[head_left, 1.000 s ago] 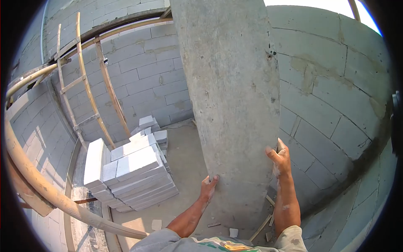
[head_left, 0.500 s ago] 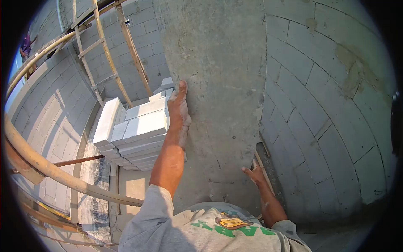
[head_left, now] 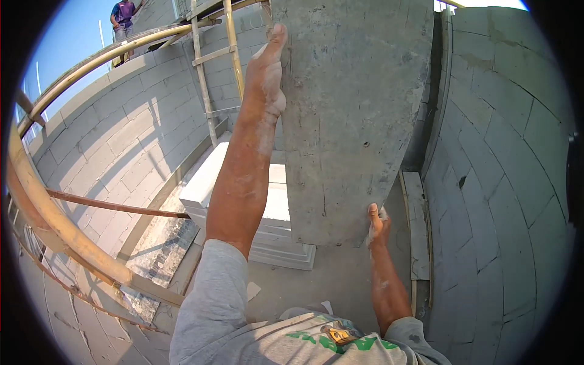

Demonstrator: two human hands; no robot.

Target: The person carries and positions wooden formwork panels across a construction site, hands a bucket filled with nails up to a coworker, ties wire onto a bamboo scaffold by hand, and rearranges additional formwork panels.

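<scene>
Grey panel (head_left: 356, 121) gripped at two edges

Nearest the camera is the person's grey shirt (head_left: 286, 347). Beyond it, the right hand (head_left: 379, 230) grips the panel at its lower right corner: thumb on the near face, fingers closed around the edge. The left hand (head_left: 266, 79) is positioned higher, on the panel's left edge, with the arm extended; its fingers are closed on that edge and mostly hidden. Pale dust coats both hands.

The panel is directly in front of the person, upright, broad face toward the camera. Its upper end runs out of view. Contact between its lower end and the floor (head_left: 340, 277) cannot be determined.

At the left, a thick yellow-brown pole (head_left: 67, 230) curves downward. A stack of white blocks (head_left: 283, 237) sits behind the left forearm and the panel, partly concealed by both. A narrow board (head_left: 417, 228) lies near the foot of the right block wall (head_left: 505, 188).

Farther back, a ladder (head_left: 233, 52) stands left of the panel, near the left block wall (head_left: 121, 131). Above that wall, a second person (head_left: 124, 14) is visible.
</scene>
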